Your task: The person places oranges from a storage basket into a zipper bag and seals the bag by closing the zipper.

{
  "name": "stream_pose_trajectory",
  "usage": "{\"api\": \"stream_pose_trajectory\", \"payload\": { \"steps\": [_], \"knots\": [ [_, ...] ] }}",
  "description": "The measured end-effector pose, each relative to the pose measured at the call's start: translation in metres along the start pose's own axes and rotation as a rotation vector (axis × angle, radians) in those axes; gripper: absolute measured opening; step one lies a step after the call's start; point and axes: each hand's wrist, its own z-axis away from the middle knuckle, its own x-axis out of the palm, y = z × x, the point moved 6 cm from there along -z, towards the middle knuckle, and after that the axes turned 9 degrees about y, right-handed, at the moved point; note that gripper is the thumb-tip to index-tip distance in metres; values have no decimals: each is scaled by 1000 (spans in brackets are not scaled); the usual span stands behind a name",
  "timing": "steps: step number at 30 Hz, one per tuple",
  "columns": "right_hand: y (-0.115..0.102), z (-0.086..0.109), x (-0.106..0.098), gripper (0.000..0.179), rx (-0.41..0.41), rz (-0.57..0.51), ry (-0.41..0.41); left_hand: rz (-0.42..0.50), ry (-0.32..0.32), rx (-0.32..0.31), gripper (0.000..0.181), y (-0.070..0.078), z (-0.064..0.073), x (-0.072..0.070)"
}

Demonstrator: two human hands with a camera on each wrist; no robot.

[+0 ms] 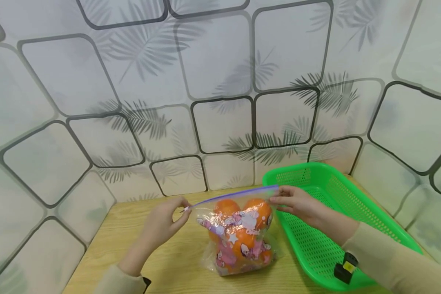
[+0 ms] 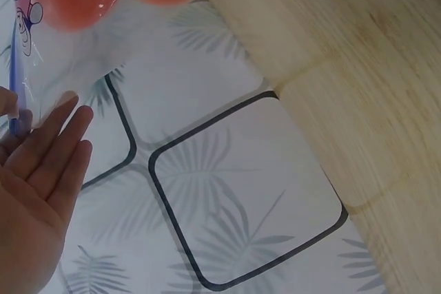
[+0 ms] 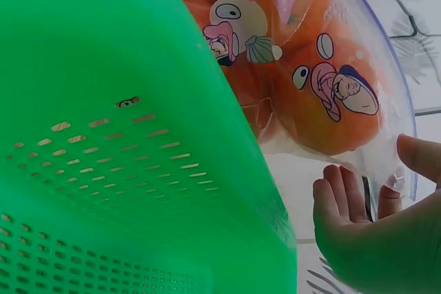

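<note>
A clear zip bag [image 1: 220, 269] printed with cartoon figures stands upright on the table, filled with several round orange things [image 1: 226, 207]. My left hand [image 1: 161, 222] pinches the left end of its purple zip strip [image 1: 239, 192], where a small white slider [image 1: 186, 208] shows between thumb and forefinger. At the strip's opposite end, my right hand [image 1: 297, 204] holds the top corner between thumb and fingers. The strip is stretched nearly straight between both hands. In the right wrist view, the bag's side [image 3: 331, 94] bulges beside my thumb.
A green perforated plastic basket [image 1: 317, 164] stands right of the bag, under my right forearm. The wooden table [image 1: 139, 232] meets patterned wall covering [image 1: 224, 122] at the back and sides.
</note>
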Motion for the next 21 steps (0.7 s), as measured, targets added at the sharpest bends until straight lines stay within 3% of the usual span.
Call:
{"api": "stream_pose_trajectory", "payload": {
  "steps": [6, 11, 21],
  "knots": [
    [1, -5, 4, 23, 25, -28, 16, 103, 0, -143, 15, -9, 2, 11],
    [3, -8, 7, 23, 25, -68, 13, 198, -6, -222, 20, -16, 5, 22],
    [5, -13, 20, 46, 52, 29, 6, 244, -67, -369, 16, -24, 7, 32]
  ]
}}
